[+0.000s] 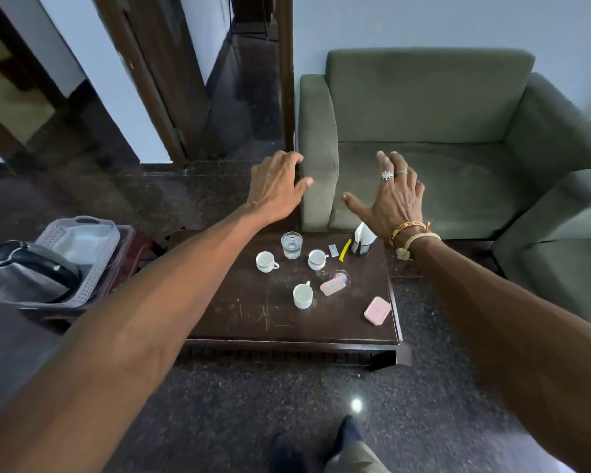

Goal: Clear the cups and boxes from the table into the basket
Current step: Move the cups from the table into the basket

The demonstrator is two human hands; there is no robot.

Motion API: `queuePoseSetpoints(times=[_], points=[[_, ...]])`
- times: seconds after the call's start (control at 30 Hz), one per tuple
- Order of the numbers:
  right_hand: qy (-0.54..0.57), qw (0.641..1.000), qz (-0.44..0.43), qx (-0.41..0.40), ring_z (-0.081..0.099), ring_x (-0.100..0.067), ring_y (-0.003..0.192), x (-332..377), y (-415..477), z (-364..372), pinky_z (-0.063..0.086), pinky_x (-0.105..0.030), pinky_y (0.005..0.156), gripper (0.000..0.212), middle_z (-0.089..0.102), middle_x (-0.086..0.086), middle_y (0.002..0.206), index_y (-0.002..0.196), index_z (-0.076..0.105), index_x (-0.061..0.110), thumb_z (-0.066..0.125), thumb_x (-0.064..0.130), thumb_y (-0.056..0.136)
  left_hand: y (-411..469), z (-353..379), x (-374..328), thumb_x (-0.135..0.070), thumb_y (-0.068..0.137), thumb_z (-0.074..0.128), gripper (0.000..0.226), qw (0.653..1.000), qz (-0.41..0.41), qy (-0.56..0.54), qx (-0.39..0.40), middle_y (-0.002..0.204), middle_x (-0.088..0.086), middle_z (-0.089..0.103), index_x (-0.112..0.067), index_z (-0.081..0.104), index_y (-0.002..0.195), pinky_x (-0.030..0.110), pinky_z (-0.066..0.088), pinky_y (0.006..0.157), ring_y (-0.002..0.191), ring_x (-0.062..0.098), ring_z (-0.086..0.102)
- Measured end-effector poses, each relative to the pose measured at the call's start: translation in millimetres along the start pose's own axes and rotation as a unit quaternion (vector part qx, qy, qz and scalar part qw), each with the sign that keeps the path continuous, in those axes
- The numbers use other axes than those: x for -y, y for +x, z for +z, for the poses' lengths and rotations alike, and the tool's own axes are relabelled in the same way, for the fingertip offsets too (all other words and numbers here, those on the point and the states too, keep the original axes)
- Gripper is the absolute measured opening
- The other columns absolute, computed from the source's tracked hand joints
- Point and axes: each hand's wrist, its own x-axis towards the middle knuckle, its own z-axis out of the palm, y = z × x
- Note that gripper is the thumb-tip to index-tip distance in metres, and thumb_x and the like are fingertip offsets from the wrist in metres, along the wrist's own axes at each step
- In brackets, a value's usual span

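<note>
On the dark wooden table (239, 322) stand three white cups: one at the left (265, 261), one in the middle (316, 259) and one nearer me (302, 295). A glass of water (291, 244) stands behind them. A pink box (377, 310) lies near the right edge, and a smaller pink packet (333, 286) sits mid-table. The grey basket (67, 240) rests on a stand at the left. My left hand (276, 187) and my right hand (392, 196) are stretched out above the far side of the table, fingers spread, holding nothing.
A black and steel kettle (31, 271) lies in the basket. A dark holder with white napkins (363, 240), a yellow strip (345, 250) and a small sachet (333, 250) sit at the table's back. A green sofa (423, 131) stands behind, another seat (560, 240) at the right.
</note>
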Motion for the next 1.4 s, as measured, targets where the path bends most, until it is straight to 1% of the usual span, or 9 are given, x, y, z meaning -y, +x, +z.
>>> queuePoseSetpoints(times=[0.13,0.27,0.4,0.57,0.73,0.9,1.03,1.13,1.4], points=[[0.004,0.999,-0.045,0.008,0.03,-0.037,0.14,26.3,-4.0,-0.8,0.031,-0.051,0.11,0.1,0.027,-0.014,0.157,0.152,0.027,0.016,0.06,0.071,0.075,-21.0,-16.2,17.8,-0.048,0.092,0.058,0.05,0.999,-0.041,0.021,-0.011,0.132,0.009,0.055,-0.019,0.05,0.131,0.047,0.042,0.098,0.118,0.031,0.054],[0.017,0.993,-0.098,0.057,0.027,-0.038,0.142,53.9,-12.2,18.7,0.029,-0.052,0.113,0.1,0.024,-0.015,0.158,0.152,0.026,0.017,0.058,0.073,0.075,-53.7,-19.6,46.7,-0.047,0.093,0.057,0.048,0.993,-0.108,0.034,-0.01,0.134,0.008,0.054,-0.019,0.049,0.131,0.048,0.04,0.099,0.119,0.031,0.053],[0.019,0.98,-0.171,0.097,0.031,-0.04,0.14,80.8,-28.0,47.1,0.032,-0.053,0.11,0.099,0.024,-0.016,0.158,0.151,0.026,0.02,0.053,0.078,0.075,-94.9,-17.9,73.6,-0.047,0.094,0.057,0.047,0.984,-0.168,0.052,-0.015,0.133,0.006,0.054,-0.02,0.049,0.132,0.047,0.038,0.101,0.12,0.029,0.053],[0.025,0.949,-0.267,0.164,0.03,-0.04,0.14,130.3,-57.9,79.3,0.031,-0.054,0.111,0.101,0.02,-0.015,0.16,0.152,0.027,0.023,0.042,0.084,0.074,-168.4,-27.7,101.8,-0.049,0.094,0.053,0.05,0.961,-0.259,0.094,-0.032,0.134,0.006,0.053,-0.019,0.046,0.134,0.048,0.036,0.103,0.125,0.029,0.049],[0.051,0.911,-0.356,0.2,0.029,-0.038,0.141,195.4,-93.4,95.2,0.028,-0.053,0.111,0.1,0.02,-0.015,0.16,0.151,0.031,0.024,0.046,0.083,0.072,-245.2,-64.9,139.4,-0.051,0.092,0.055,0.052,0.925,-0.332,0.177,-0.049,0.132,0.007,0.054,-0.018,0.048,0.132,0.048,0.034,0.104,0.125,0.031,0.048],[0.067,0.88,-0.416,0.218,0.031,-0.036,0.141,238.6,-129.0,104.7,0.029,-0.051,0.11,0.099,0.022,-0.014,0.159,0.15,0.034,0.023,0.046,0.082,0.072,-302.2,-91.4,158.8,-0.052,0.091,0.056,0.054,0.889,-0.409,0.196,-0.059,0.133,0.008,0.053,-0.018,0.047,0.133,0.049,0.034,0.104,0.125,0.032,0.048],[0.071,0.874,-0.429,0.217,0.03,-0.036,0.141,252.1,-141.4,109.2,0.029,-0.052,0.11,0.098,0.023,-0.013,0.159,0.149,0.034,0.02,0.047,0.081,0.073,-321.7,-94.1,159.7,-0.054,0.093,0.052,0.054,0.881,-0.427,0.202,-0.043,0.133,0.008,0.053,-0.017,0.046,0.133,0.048,0.034,0.103,0.123,0.032,0.048],[0.067,0.88,-0.423,0.205,0.03,-0.036,0.142,248.6,-135.1,107.3,0.029,-0.052,0.111,0.097,0.024,-0.014,0.159,0.149,0.033,0.018,0.047,0.08,0.076,-309.2,-90.8,154.0,-0.052,0.094,0.053,0.054,0.893,-0.41,0.181,-0.039,0.136,0.007,0.051,-0.018,0.044,0.135,0.047,0.033,0.106,0.127,0.03,0.047],[0.044,0.94,-0.308,0.141,0.031,-0.035,0.141,182.1,-75.4,84.2,0.029,-0.052,0.111,0.097,0.026,-0.013,0.158,0.149,0.034,0.017,0.045,0.081,0.077,-201.2,-69.1,113.7,-0.049,0.096,0.051,0.053,0.947,-0.291,0.135,-0.03,0.141,0.007,0.049,-0.018,0.043,0.138,0.048,0.032,0.109,0.132,0.03,0.045]])
